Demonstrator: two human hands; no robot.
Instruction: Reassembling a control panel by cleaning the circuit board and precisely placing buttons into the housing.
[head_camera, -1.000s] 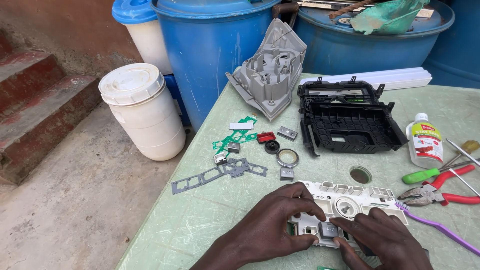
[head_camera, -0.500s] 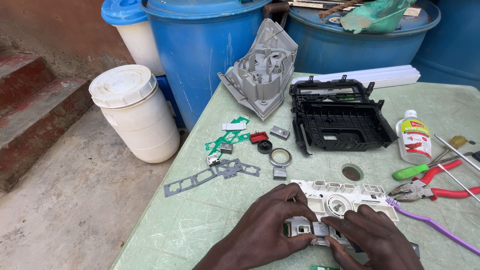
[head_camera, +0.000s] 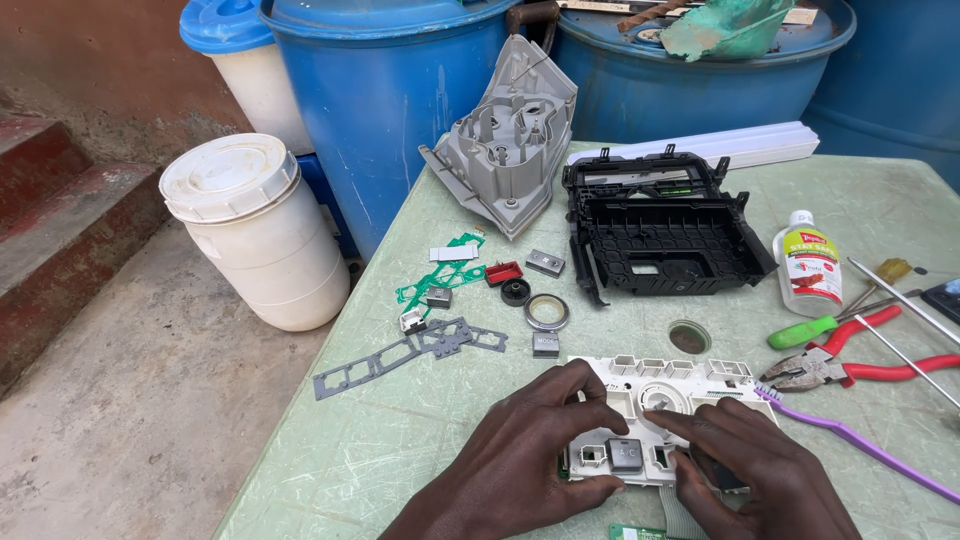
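Observation:
A white plastic control panel (head_camera: 690, 385) lies on the pale green table (head_camera: 400, 450), near its front edge. My left hand (head_camera: 530, 450) grips the panel's left end, thumb under, fingers over the top. My right hand (head_camera: 745, 470) rests on the panel's right part, with the index finger stretched to the round dial opening. Between the two hands sits a small dark grey button (head_camera: 626, 454) set in the panel. A green circuit board edge (head_camera: 635, 532) shows just below the panel.
Loose buttons, a metal ring (head_camera: 546, 312), a green flex strip (head_camera: 440, 280) and a grey gasket (head_camera: 400, 352) lie left of centre. A black housing (head_camera: 660, 240), a grey housing (head_camera: 505, 140), a bottle (head_camera: 808, 268), pliers (head_camera: 850, 365) and a purple toothbrush (head_camera: 860, 445) lie behind and right. Blue barrels and a white bucket (head_camera: 255, 230) stand beyond the table.
The view has shifted slightly. My right index finger has moved up onto the dial opening, and the grey button now shows plainly between my hands. My left hand keeps its grip.

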